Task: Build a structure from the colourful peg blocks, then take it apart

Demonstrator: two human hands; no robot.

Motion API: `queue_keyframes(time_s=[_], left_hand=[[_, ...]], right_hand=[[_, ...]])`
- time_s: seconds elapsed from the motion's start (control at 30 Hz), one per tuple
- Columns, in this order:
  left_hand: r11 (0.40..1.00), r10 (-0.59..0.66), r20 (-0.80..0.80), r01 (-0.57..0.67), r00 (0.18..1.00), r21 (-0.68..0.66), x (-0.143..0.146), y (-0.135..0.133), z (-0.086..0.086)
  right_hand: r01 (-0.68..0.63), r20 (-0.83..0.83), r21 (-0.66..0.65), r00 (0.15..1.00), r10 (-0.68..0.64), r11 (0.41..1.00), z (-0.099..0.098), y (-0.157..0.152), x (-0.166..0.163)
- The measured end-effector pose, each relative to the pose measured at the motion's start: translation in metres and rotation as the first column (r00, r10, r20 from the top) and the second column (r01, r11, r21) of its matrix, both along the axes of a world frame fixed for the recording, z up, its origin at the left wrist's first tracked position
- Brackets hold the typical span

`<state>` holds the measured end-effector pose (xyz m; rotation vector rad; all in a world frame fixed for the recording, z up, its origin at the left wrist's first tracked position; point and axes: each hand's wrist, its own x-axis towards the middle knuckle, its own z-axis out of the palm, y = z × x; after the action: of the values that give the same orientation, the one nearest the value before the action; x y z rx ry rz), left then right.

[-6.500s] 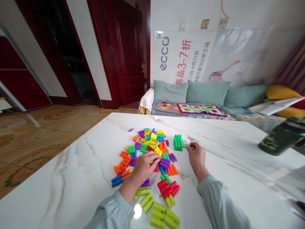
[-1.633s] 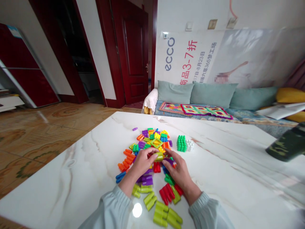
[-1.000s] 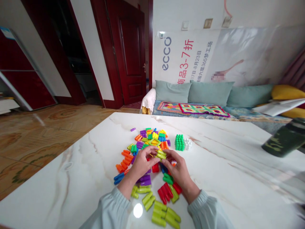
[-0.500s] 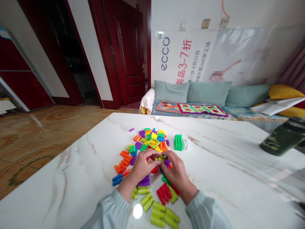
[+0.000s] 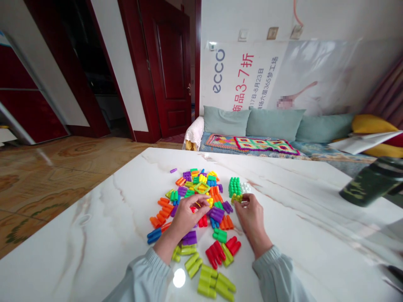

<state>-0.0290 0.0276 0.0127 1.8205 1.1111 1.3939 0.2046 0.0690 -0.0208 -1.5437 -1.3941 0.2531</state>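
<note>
Pinched between the thumb and fingers of my right hand is a small yellow-green plastic toy block. It is just in front of a knobbly green block stack, and I cannot tell whether they touch. A white knobbly piece adjoins the stack on its right. My left hand hovers over the loose pile, its thumb and fingers curved but apart, with nothing seen between them. Beneath and around it lie purple blocks, orange blocks and a yellow-green diamond-shaped frame.
Red blocks, a green block and large yellow-green blocks lie nearer me on the white marbled table. A camouflage bottle stands at the right. Beyond the table's far edge is a sofa with cushions.
My hands, together over the pile before, have parted. My right hand has moved right with the yellow-green block to the green stack; my left hand has let go and stays above the pile.
</note>
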Motion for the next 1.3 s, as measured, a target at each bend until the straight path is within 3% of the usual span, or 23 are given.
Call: queue_keyframes(time_s=[0.3, 0.83, 1.03, 1.17, 1.3], left_hand=[[1.0, -0.005, -0.011, 0.005, 1.0, -0.003, 0.0, 0.001, 0.003], [0.996, 0.082, -0.056, -0.081, 0.995, 0.025, -0.005, 0.003, 0.004], [0.995, 0.104, -0.039, -0.103, 0.994, 0.011, -0.011, 0.007, 0.002], [0.978, 0.208, 0.001, -0.208, 0.978, -0.036, -0.019, 0.01, 0.002], [0.953, 0.299, 0.049, -0.295, 0.953, -0.076, -0.023, 0.011, 0.006]], right_hand=[[0.023, 0.092, -0.112, 0.996, -0.012, 0.994, -0.008, 0.01, 0.0], [0.004, 0.109, -0.031, 0.994, -0.001, 1.0, -0.017, 0.017, 0.0], [0.024, 0.084, 0.034, 0.996, -0.027, 0.999, -0.007, 0.007, -0.003], [0.013, 0.112, 0.112, 0.993, -0.026, 0.994, 0.004, -0.006, -0.009], [0.001, 0.144, 0.112, 0.989, -0.017, 0.994, 0.01, -0.012, -0.012]])
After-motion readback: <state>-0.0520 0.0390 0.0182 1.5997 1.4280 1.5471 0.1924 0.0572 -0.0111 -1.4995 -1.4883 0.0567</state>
